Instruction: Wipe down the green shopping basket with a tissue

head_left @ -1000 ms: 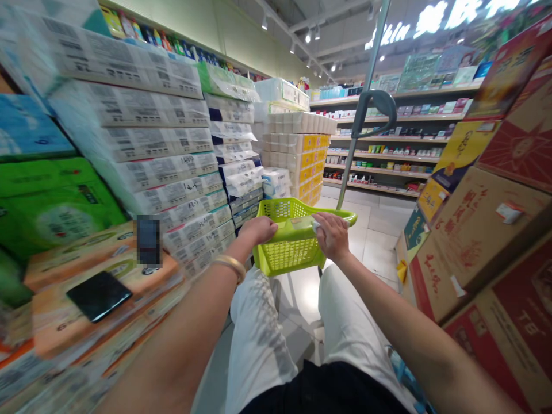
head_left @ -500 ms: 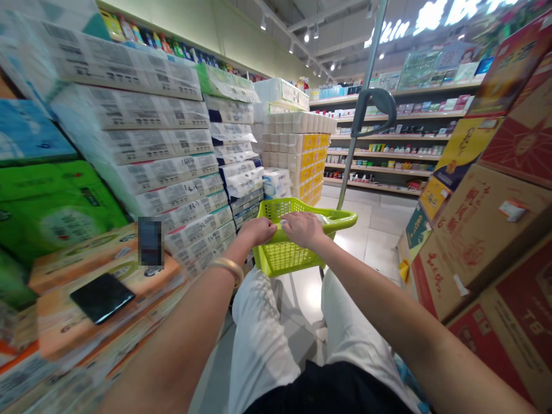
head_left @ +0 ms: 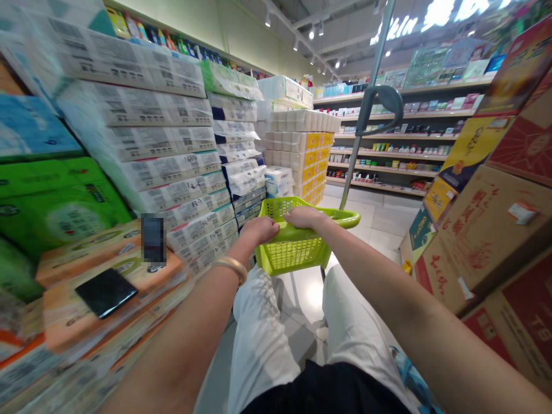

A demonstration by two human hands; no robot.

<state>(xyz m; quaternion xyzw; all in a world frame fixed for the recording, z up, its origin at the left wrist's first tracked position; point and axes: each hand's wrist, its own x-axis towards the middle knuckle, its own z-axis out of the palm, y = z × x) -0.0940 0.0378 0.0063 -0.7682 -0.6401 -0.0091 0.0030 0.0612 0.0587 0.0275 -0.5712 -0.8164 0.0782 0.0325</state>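
Note:
A lime-green plastic shopping basket (head_left: 293, 257) with perforated sides stands in front of me, between my knees and the aisle. My left hand (head_left: 260, 230) is closed around its near rim at the left, with a gold-coloured bangle (head_left: 233, 267) on that wrist. My right hand (head_left: 305, 217) reaches over the near rim into the basket's upper part. Its fingers bend downward and their tips are hidden, so what they touch does not show. The basket's contents are mostly hidden by my hands and the rim.
A metal pole (head_left: 352, 167) with a grey loop handle (head_left: 382, 109) rises behind the basket's right end. Wrapped paper packs (head_left: 159, 144) are stacked at left; a black phone-like slab (head_left: 106, 292) lies on orange packs (head_left: 64, 328). Cartons (head_left: 483, 236) line the right, stocked shelves (head_left: 388, 152) the back.
My right hand has moved off the near rim and farther into the basket, its fingers now bent down. My left hand keeps its hold on the rim. The view has shifted slightly.

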